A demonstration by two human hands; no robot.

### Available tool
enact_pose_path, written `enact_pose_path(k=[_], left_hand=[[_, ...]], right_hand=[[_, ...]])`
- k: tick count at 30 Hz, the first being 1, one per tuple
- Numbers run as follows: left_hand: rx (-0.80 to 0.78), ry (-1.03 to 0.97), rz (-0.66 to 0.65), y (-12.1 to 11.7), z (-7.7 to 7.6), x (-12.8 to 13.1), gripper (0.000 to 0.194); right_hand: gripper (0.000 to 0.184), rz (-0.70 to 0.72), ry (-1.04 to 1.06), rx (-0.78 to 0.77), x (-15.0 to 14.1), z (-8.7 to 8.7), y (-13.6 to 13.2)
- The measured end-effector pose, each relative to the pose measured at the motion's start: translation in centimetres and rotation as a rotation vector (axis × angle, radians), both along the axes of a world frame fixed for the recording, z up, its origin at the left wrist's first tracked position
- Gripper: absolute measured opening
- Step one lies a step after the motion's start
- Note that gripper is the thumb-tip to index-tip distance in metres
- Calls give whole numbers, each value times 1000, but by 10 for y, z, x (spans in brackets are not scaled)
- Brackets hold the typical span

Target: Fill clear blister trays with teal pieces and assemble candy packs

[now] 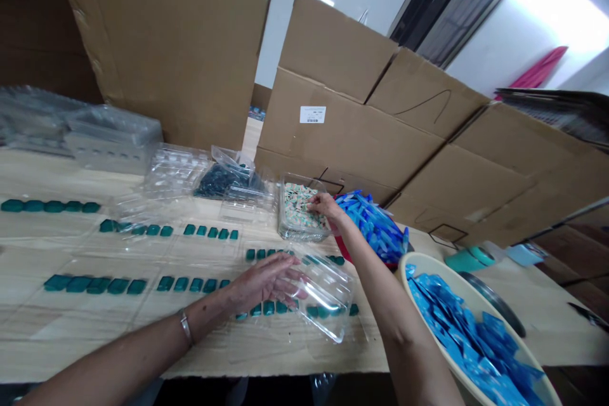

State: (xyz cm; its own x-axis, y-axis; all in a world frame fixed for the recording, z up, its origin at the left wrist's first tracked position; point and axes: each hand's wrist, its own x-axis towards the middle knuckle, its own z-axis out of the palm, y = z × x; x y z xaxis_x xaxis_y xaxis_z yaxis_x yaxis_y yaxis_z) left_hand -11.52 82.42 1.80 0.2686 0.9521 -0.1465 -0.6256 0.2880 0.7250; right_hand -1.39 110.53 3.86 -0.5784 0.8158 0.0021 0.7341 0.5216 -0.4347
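At the pale wooden desk [57,342], the open left grip [269,279] is spreading over a clear plastic clamshell [328,301], while the right grip [321,206] is working among small printed sachets [297,203] in a clear plastic tray [299,235], its hold unclear.

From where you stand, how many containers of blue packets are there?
2: a cream bowl at the table's front right, and a red container behind it, mostly covered by its heap, beside the right hand. Others could be hidden.

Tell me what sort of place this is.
Probably a small packing workshop: stacked cardboard cartons behind a wooden table laid out with teal blocks beside clear plastic trays, plus a basin of blue sachets.
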Motion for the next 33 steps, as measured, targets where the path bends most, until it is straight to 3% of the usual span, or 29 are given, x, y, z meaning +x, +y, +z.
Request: enact_pose_path(k=[10,20,33], left_hand=[[7,-5,4,1,-3,0,36],[30,-7,-12,1,-5,-1,36],[28,-13,-8,1,-8,-1,36]], right_hand=[[14,-22,-120,95,-9,-5,-7],[9,92,-122,207,-5,-2,-13],[17,138,-98,155,-3,-7,-5]])
